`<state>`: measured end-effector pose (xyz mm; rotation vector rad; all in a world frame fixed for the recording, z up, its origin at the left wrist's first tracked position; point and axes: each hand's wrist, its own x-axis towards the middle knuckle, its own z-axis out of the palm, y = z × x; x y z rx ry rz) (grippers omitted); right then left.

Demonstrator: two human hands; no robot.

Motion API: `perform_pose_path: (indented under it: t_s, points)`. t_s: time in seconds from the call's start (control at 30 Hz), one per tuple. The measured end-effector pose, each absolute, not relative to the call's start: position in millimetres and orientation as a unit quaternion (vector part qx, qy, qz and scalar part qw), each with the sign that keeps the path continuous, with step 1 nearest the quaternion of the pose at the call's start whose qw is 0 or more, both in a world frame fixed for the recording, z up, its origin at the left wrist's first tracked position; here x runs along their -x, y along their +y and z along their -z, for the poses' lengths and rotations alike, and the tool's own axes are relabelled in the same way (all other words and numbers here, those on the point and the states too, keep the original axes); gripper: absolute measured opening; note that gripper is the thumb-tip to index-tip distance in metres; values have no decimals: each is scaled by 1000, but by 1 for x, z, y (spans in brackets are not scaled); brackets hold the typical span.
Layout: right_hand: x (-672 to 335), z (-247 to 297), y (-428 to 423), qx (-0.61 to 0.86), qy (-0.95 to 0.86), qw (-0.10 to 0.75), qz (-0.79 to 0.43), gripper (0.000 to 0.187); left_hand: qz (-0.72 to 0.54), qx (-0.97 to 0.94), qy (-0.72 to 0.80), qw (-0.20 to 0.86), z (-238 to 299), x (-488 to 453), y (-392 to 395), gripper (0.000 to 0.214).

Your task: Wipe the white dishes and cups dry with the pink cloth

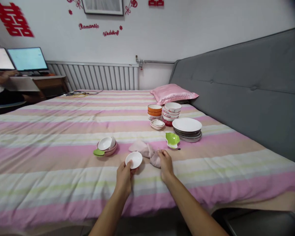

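My left hand point(124, 175) holds a small white dish point(134, 159) by its near rim, just above the striped bedspread point(51, 154). My right hand point(165, 163) is closed on a crumpled pink cloth point(145, 150) lying to the right of the dish. Left of the dish sits a small group of pink and white bowls point(106, 145) with a green piece at its edge. A green leaf-shaped dish point(172, 140) lies just beyond my right hand.
Farther back stand stacked orange bowls point(154, 111), stacked patterned bowls point(172, 112), small pink dishes point(157, 124) and a pile of plates point(187, 129). A pink pillow point(173, 93) rests by the grey headboard point(248, 88). A person sits at a desk with monitors point(27, 59), far left.
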<state>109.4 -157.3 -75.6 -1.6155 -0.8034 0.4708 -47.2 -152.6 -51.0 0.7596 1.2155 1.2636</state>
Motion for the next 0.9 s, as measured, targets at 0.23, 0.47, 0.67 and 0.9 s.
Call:
perform_pose_path:
  t_s: [0.23,0.47,0.67,0.9]
  points:
    - [-131,53,-170,612,-206,705,-292,30,-507,-309,504,627,29,37,-177,21]
    - [-109,43,-182,540,-151,722,-405,28,-496,-327,471,652,17,28,-190,33]
    - [-87,36,-187,508,-234,706,-436,27,-500,-330,450,663,11,24,-193,42]
    - [-84,36,-185,526,-293,699,-386,27,-501,-329,443,667,13,23,-189,48]
